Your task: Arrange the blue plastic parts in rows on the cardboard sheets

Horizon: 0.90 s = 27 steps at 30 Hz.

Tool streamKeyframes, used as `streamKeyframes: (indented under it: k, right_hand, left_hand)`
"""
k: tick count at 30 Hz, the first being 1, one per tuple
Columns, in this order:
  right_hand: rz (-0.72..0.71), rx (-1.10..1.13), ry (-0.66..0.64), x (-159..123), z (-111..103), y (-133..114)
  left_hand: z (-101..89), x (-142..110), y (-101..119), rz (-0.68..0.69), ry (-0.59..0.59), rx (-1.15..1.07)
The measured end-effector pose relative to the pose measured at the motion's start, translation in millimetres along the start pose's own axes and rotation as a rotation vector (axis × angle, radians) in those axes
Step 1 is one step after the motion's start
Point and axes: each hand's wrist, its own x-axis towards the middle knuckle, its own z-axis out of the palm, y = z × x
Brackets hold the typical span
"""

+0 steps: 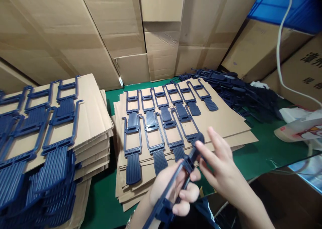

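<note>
The left hand [173,188] has its grip wrapped around a dark blue plastic frame [184,165]. The right hand [221,170], fingers spread, seemingly touches the frame's far end. Beyond the grip, matching frames [161,121] line cardboard sheets [231,121] on the green counter [264,148].

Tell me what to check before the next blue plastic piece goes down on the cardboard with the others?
1. Left hand has a firm hold on the blue piece: ok, its fingers wrap round the piece.
2. Right hand helps at the piece's upper end: ok, its fingertips touch there, fingers spread.
3. Room on the middle cardboard sheet: ok, bare cardboard shows to the right of the front row.
4. Laid pieces sit in tidy rows: ok, the back row and the front row line up side by side.
5. The held piece is whole and unbent: cannot tell, the hands hide part of it.
6. More pieces to hand: ok, a loose pile lies at the right.
</note>
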Motion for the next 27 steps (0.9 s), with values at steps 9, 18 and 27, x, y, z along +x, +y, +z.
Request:
streamKeyframes:
  k: [9,18,27]
  right_hand:
    - [-0.317,-0.066,-0.317,-1.0,-35.3,-0.2]
    - [0.227,-0.187,-0.026,-4.3,-28.5,72.9]
    - [0.538,-0.267,-0.012,-24.9,-17.5,58.7]
  left_hand:
    - [4.0,-16.2,4.5,-0.032,0.018,0.489]
    - [3.4,-20.9,5.3,0.161,0.148,0.862]
    - [-1.5,-29.1,7.0,0.184,0.201,0.866]
